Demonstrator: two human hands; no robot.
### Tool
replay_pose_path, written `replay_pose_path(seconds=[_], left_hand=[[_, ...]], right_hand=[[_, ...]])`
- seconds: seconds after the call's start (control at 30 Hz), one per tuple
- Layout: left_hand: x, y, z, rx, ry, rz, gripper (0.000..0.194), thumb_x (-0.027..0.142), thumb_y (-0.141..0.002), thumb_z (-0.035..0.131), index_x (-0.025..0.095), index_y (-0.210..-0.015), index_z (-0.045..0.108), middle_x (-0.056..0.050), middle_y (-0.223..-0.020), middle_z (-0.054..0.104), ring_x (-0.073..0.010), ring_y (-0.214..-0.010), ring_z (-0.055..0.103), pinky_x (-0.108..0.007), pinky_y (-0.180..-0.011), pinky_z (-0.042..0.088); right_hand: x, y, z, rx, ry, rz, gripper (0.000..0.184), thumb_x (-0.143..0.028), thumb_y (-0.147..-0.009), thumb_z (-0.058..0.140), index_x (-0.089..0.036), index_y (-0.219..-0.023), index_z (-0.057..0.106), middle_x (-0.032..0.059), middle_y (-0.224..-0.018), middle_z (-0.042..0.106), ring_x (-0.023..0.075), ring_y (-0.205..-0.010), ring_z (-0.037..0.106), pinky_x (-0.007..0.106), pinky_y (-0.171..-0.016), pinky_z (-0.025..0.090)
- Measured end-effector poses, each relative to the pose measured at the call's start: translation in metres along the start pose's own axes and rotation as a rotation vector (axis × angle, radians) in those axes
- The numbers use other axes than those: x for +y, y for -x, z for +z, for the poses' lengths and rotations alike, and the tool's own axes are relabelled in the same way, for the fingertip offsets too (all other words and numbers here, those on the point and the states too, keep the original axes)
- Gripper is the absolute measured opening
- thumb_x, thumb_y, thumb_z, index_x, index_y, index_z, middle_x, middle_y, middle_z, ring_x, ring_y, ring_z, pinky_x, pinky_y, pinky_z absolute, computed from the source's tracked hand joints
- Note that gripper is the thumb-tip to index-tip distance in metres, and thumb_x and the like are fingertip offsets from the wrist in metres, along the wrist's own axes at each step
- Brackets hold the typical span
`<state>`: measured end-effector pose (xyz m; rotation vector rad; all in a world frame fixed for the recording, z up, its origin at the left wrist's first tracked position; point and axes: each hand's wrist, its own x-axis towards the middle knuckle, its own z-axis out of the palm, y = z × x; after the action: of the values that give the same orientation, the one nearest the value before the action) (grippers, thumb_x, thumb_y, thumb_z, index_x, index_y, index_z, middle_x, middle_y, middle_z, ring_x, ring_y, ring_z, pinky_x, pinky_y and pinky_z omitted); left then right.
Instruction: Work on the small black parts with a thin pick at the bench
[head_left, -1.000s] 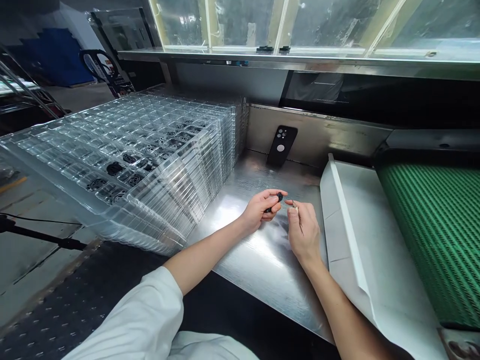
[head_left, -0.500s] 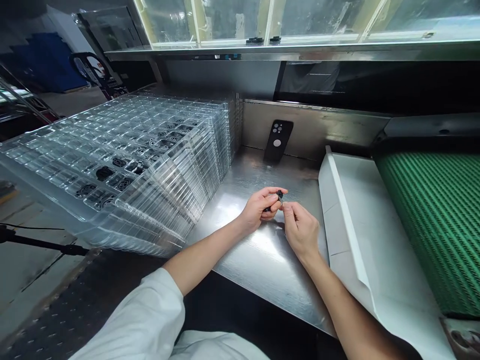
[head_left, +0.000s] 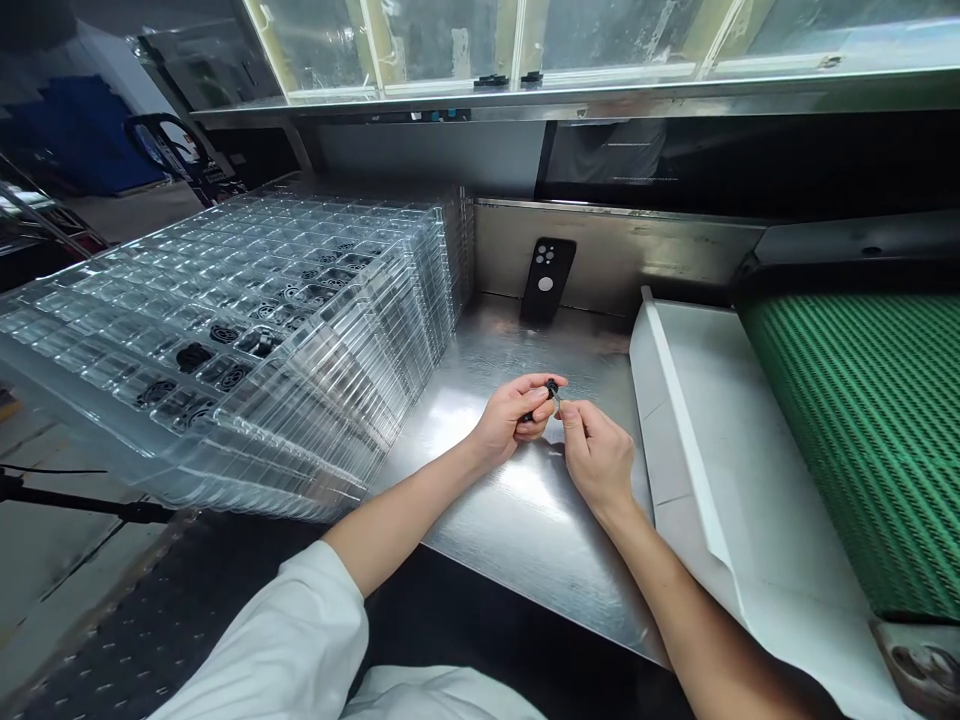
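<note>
Above the metal worktop [head_left: 487, 520], my left hand [head_left: 504, 418] is closed around a small black part [head_left: 552, 387], whose round end shows between thumb and index finger. More black shows lower down, under the curled fingers. My right hand [head_left: 600, 455] is close beside it, thumb and index finger pinched together. A thin, light-coloured sliver shows between the right fingertips and the black part; it is too small to name. On the left, clear plastic trays [head_left: 390, 330] stand in a stack, with several round black parts [head_left: 193, 357] in the top tray's pockets.
A black phone [head_left: 549, 280] leans against the metal back wall. Right of my hands runs a white trough [head_left: 679, 400], with a green conveyor belt [head_left: 885, 430] beyond it. A lit, glazed shelf [head_left: 450, 95] spans the top.
The view has shifted slightly, so the scene sits a little further left. Both hands keep nearly the same pose around the small black part.
</note>
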<state>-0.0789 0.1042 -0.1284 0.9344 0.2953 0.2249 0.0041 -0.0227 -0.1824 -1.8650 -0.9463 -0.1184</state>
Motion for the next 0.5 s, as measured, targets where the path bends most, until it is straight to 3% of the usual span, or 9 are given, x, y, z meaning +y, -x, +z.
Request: replay_pose_path(seconds=[0.5], left_hand=[[-0.0008, 0.0004, -0.0014, -0.013, 0.014, -0.01, 0.039, 0.036, -0.083, 0.079, 0.014, -0.113, 0.069, 0.007, -0.063, 0.046, -0.0015, -0.043, 0.026, -0.019, -0.045, 0.012]], right_hand=[[0.0005, 0.0001, 0.0008, 0.046, -0.003, -0.042, 0.053, -0.051, -0.114, 0.039, -0.02, -0.079, 0.063, -0.0004, -0.068, 0.058, 0.0147, -0.06, 0.051, 0.029, -0.06, 0.029]])
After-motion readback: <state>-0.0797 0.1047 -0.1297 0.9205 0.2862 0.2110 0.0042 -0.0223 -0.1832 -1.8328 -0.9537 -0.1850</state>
